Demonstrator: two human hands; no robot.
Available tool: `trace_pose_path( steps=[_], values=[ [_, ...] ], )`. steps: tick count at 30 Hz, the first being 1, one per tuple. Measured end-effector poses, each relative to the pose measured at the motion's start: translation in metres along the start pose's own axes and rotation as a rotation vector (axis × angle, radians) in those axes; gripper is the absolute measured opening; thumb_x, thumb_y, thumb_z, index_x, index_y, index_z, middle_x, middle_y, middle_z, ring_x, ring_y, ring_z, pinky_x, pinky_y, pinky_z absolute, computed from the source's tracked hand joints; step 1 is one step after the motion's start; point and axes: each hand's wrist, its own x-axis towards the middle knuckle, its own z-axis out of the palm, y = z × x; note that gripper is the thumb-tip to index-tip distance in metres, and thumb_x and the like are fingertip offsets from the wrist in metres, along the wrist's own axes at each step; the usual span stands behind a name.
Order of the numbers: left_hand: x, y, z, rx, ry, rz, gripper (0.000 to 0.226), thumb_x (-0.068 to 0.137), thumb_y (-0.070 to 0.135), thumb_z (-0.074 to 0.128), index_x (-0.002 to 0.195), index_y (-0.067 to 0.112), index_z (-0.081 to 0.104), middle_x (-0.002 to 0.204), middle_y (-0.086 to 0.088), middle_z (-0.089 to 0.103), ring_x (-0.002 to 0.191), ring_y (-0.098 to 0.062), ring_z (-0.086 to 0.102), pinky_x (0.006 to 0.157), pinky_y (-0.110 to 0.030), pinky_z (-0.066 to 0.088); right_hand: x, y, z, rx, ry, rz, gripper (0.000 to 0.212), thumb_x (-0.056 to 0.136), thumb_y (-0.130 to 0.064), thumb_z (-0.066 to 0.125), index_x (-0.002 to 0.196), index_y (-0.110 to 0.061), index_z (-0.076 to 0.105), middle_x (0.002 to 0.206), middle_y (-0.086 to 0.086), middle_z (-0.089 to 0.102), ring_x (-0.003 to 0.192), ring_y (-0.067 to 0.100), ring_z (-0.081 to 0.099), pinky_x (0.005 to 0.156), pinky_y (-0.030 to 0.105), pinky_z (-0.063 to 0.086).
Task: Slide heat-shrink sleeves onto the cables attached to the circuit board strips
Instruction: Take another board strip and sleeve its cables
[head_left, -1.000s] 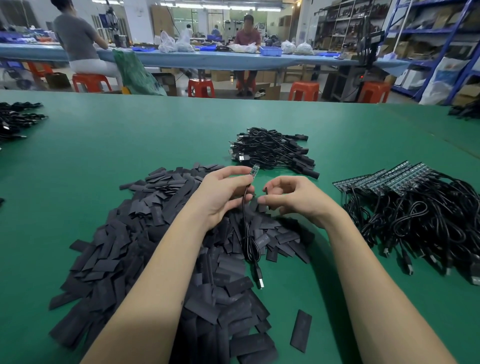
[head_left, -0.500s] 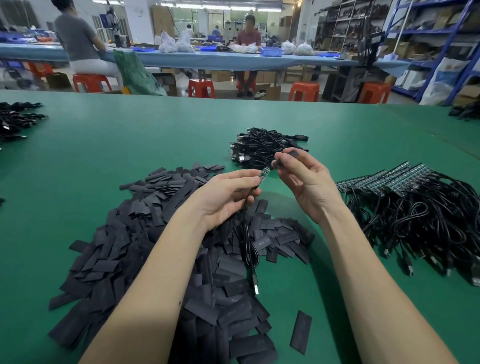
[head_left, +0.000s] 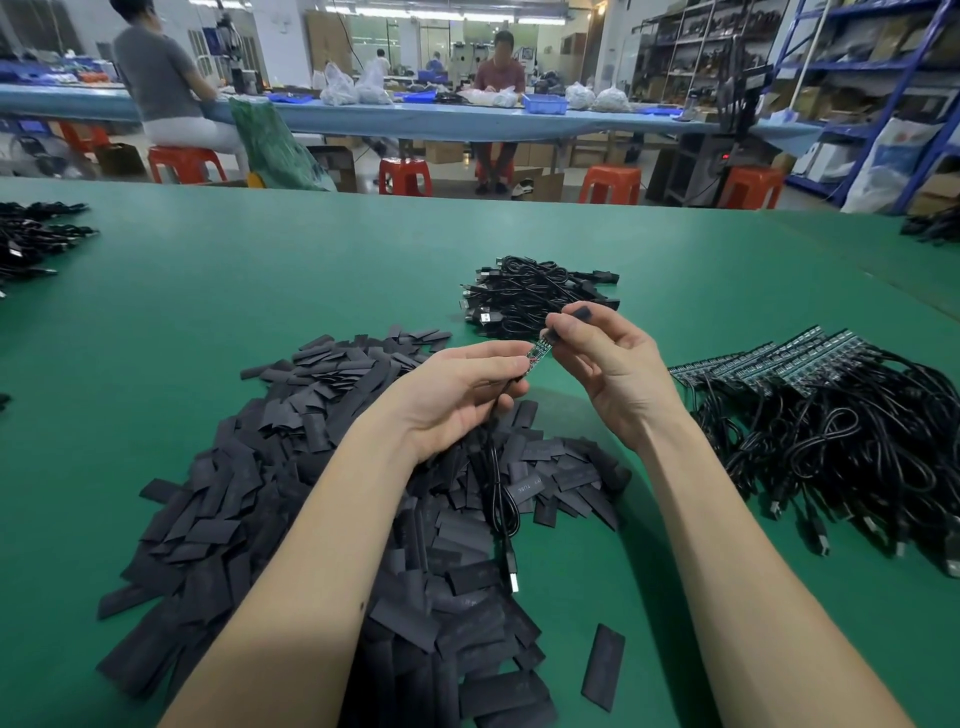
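- The sleeve (head_left: 576, 314) looks light, soft and easily flattened (so we'd pinch its edges, keeping the mouth open).
- It is short, black and matte, at the strip (head_left: 537, 351) tip, above the bench (head_left: 311, 270).
- Right hand (head_left: 610, 371) pinches the sleeve; left hand (head_left: 457, 400) pinches the strip, cable (head_left: 501, 499) dangling.
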Motion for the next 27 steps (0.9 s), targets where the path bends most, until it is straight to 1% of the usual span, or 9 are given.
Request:
trace_pose_path(
  steps=[3, 6, 9, 12, 14, 16, 18, 23, 27],
  values=[
    [-0.002, 0.001, -0.003, 0.022, -0.013, -0.001, 0.017, 0.093, 0.0, 0.063, 0.106, 0.007, 0.071, 0.081, -0.001, 0.068, 0.067, -0.007, 0.065, 0.057, -0.015, 0.051, 0.0, -0.001, -0.001, -0.043, -0.029, 0.021, 0.014, 0.072, -0.008, 0.082, 0.081, -0.018, 0.078, 0.081, 0.003, 0.075, 0.079, 0.013, 0.072, 0.075, 0.019, 0.056],
    [-0.004, 0.003, -0.007, 0.065, -0.033, -0.001, 0.017, 0.091, -0.001, 0.064, 0.102, 0.009, 0.073, 0.079, 0.0, 0.07, 0.067, -0.007, 0.066, 0.059, -0.015, 0.052, -0.003, -0.003, -0.004, -0.064, -0.101, 0.094, 0.013, 0.072, -0.012, 0.082, 0.082, -0.021, 0.079, 0.087, 0.001, 0.076, 0.08, 0.009, 0.071, 0.074, 0.019, 0.056],
    [-0.007, 0.004, -0.008, 0.089, -0.051, 0.008, 0.027, 0.077, 0.005, 0.071, 0.104, 0.011, 0.07, 0.078, -0.003, 0.07, 0.068, -0.009, 0.066, 0.059, -0.015, 0.052, -0.004, -0.004, -0.008, -0.042, -0.171, 0.142, 0.014, 0.073, -0.014, 0.081, 0.084, -0.022, 0.079, 0.095, 0.003, 0.077, 0.081, 0.008, 0.071, 0.074, 0.02, 0.057],
    [-0.008, 0.004, -0.009, 0.053, -0.068, 0.001, 0.035, 0.07, 0.009, 0.073, 0.104, 0.01, 0.066, 0.077, -0.003, 0.069, 0.067, -0.009, 0.066, 0.058, -0.015, 0.052, -0.005, -0.005, -0.009, -0.013, -0.229, 0.163, 0.018, 0.073, -0.008, 0.084, 0.082, -0.023, 0.079, 0.095, 0.004, 0.077, 0.068, 0.004, 0.069, 0.075, 0.021, 0.057],
    [-0.008, 0.003, -0.009, 0.046, -0.07, 0.003, 0.029, 0.073, 0.007, 0.072, 0.101, 0.01, 0.064, 0.077, -0.003, 0.068, 0.067, -0.01, 0.065, 0.059, -0.015, 0.052, -0.007, -0.006, -0.008, -0.02, -0.238, 0.16, 0.02, 0.068, -0.014, 0.087, 0.082, -0.023, 0.078, 0.095, 0.004, 0.077, 0.067, 0.005, 0.069, 0.075, 0.022, 0.057],
    [-0.007, 0.002, -0.009, 0.053, -0.041, 0.02, 0.017, 0.084, 0.001, 0.069, 0.097, 0.01, 0.062, 0.076, -0.003, 0.068, 0.067, -0.01, 0.066, 0.06, -0.015, 0.052, -0.006, -0.006, -0.006, -0.092, -0.198, 0.105, 0.019, 0.068, -0.015, 0.087, 0.082, -0.023, 0.077, 0.095, 0.006, 0.077, 0.08, 0.01, 0.072, 0.075, 0.022, 0.057],
    [-0.007, 0.002, -0.008, 0.044, -0.007, 0.042, 0.013, 0.091, -0.001, 0.064, 0.093, 0.011, 0.06, 0.074, -0.001, 0.069, 0.066, -0.009, 0.067, 0.06, -0.015, 0.053, -0.005, -0.005, -0.003, -0.142, -0.163, 0.036, 0.016, 0.071, -0.014, 0.083, 0.083, -0.023, 0.077, 0.094, 0.008, 0.077, 0.085, 0.012, 0.073, 0.075, 0.023, 0.057],
    [-0.006, 0.001, -0.008, 0.038, -0.015, 0.062, 0.013, 0.092, -0.002, 0.064, 0.091, 0.011, 0.059, 0.073, -0.002, 0.069, 0.066, -0.009, 0.067, 0.06, -0.015, 0.053, -0.006, -0.004, -0.001, -0.103, -0.178, 0.083, 0.015, 0.075, -0.009, 0.078, 0.083, -0.021, 0.076, 0.095, 0.008, 0.077, 0.082, 0.013, 0.072, 0.076, 0.023, 0.057],
    [-0.005, 0.001, -0.007, 0.092, -0.028, 0.086, 0.013, 0.085, 0.004, 0.07, 0.09, 0.011, 0.06, 0.076, -0.006, 0.069, 0.068, -0.01, 0.069, 0.063, -0.016, 0.054, -0.006, -0.008, 0.003, -0.272, -0.21, 0.082, 0.018, 0.068, -0.016, 0.084, 0.083, -0.019, 0.076, 0.087, 0.013, 0.074, 0.081, 0.018, 0.071, 0.077, 0.026, 0.057]
  ],
)
